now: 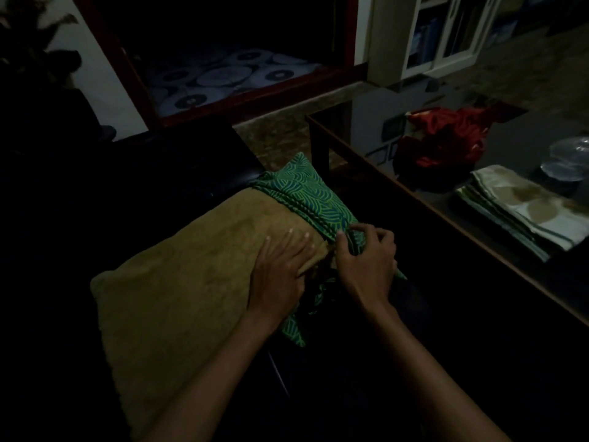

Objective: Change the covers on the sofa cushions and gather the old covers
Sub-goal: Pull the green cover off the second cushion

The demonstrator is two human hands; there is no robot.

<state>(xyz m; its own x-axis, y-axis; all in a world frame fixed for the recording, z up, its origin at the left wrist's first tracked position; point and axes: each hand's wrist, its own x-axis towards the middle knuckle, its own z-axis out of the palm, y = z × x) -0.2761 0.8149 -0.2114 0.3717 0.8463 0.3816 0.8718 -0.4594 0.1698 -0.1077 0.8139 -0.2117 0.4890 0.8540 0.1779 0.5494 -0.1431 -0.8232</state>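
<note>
A mustard-brown cushion lies across a dark sofa seat. A green patterned cover is bunched over its far right end, and part of the cover hangs down below my hands. My left hand lies flat on the cushion with its fingers straight, pressing near the cover's edge. My right hand pinches the gathered edge of the green cover. A red crumpled cover lies on the dark table to the right. Folded pale covers with round brownish spots are stacked nearer on that table.
The dark wooden table's edge runs diagonally close to my right. Clear plastic wrapping lies behind the folded stack. A patterned rug shows beyond a red door frame. A white cabinet stands at the back right. The room is dim.
</note>
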